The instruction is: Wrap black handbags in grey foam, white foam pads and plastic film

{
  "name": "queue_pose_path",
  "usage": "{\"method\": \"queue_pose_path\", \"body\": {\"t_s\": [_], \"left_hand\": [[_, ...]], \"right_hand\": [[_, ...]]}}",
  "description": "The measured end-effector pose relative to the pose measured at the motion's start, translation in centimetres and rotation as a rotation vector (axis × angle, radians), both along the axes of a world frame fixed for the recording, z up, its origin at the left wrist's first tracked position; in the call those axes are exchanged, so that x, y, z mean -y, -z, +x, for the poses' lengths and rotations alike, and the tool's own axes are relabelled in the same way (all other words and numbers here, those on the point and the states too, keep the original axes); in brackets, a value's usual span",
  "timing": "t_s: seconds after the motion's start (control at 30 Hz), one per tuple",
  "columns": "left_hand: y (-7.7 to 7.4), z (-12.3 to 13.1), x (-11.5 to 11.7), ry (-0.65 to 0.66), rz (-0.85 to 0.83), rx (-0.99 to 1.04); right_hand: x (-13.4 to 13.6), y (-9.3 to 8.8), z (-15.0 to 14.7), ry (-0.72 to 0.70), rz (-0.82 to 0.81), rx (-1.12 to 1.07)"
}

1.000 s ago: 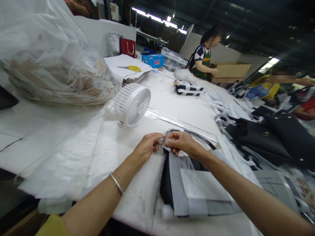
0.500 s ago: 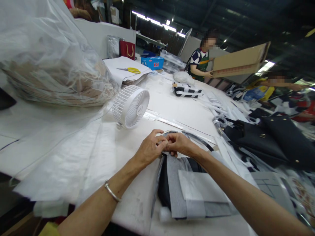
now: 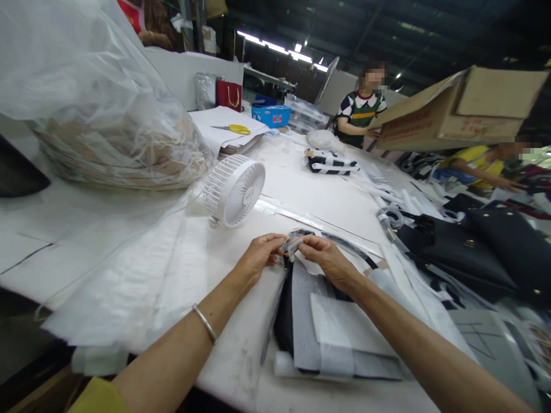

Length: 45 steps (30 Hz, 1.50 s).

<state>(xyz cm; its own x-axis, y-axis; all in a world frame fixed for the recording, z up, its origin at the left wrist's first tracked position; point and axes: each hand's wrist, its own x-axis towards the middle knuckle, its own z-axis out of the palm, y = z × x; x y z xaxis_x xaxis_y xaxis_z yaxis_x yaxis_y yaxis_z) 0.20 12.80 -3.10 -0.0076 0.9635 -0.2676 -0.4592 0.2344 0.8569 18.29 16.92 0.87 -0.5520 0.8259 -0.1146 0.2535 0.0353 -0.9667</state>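
A black handbag (image 3: 283, 330) lies on the white table, partly covered by a grey padding sheet (image 3: 305, 321) and white wrapping (image 3: 342, 321). From its top a black strap (image 3: 350, 244) in clear film curves away to the right. My left hand (image 3: 262, 255) is closed at the strap's end near the bag's upper left corner; its fingertips are partly hidden. Just right of it, my right hand (image 3: 327, 261) pinches a small strip of translucent plastic film (image 3: 294, 245) wrapped about that end. The hands are slightly apart.
A white fan (image 3: 236, 192) stands just beyond my left hand. Behind it are a large plastic bag (image 3: 116, 132) and yellow scissors (image 3: 239, 129). More black bags (image 3: 465, 246) lie at right. Across the table, a person (image 3: 359, 112) holds a cardboard box (image 3: 430, 117); another person (image 3: 477, 166) bends nearby.
My hands, together before, have drawn slightly apart, showing the plastic strip between them. The cardboard box across the table has swung to the right and turned.
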Motion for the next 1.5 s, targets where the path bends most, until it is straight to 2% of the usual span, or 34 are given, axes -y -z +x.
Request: {"method": "queue_pose_path", "body": {"t_s": [0.17,0.27,0.37,0.47,0.6,0.7,0.77,0.83,0.97,1.03,1.1,1.17,1.23,1.4,1.5], "left_hand": [[0.4,-0.1,-0.2,-0.036,-0.021,-0.022],[0.3,0.0,-0.3,-0.037,-0.008,-0.077],[-0.5,0.0,0.0,-0.030,0.139,-0.359],[-1.3,-0.2,0.5,-0.076,0.324,-0.649],[-1.0,-0.5,0.6,-0.027,0.416,-0.836],[-0.5,-0.2,1.0,-0.043,0.462,-0.910],[-0.5,0.2,1.5,-0.069,0.478,-0.903],[-0.6,0.6,1.9,-0.079,0.454,-0.815],[-1.4,0.8,2.2,-0.065,0.186,-0.591],[-1.7,0.6,1.9,-0.043,0.064,-0.548],[-1.6,0.4,1.5,0.024,0.009,-0.542],[-1.1,0.3,1.1,0.097,-0.006,-0.553],[-0.7,0.3,0.8,0.113,-0.013,-0.574],[-0.7,0.3,0.6,0.005,0.054,-0.709],[-0.8,0.0,0.4,0.009,0.121,-0.751]], "right_hand": [[-0.7,0.3,-0.5,0.000,-0.078,-0.011],[-1.5,0.3,-0.9,-0.058,-0.032,0.091],[-1.9,-0.2,-1.7,-0.099,0.065,0.246],[-1.7,-0.6,-2.4,-0.097,0.118,0.352],[-1.4,-0.8,-3.2,-0.022,0.254,0.456],[-1.0,-0.7,-3.5,0.053,0.359,0.495],[-0.6,-0.5,-3.6,0.095,0.417,0.476],[-0.4,-0.2,-3.7,0.154,0.416,0.435],[0.2,0.5,-3.7,0.291,0.282,0.337],[0.6,0.7,-3.7,0.310,0.275,0.307],[0.9,1.0,-3.6,0.310,0.307,0.285],[1.1,1.2,-3.5,0.310,0.340,0.275],[1.2,1.3,-3.5,0.307,0.365,0.268],[1.4,1.4,-3.4,0.281,0.398,0.258],[1.3,1.6,-3.4,0.285,0.378,0.242]]}}
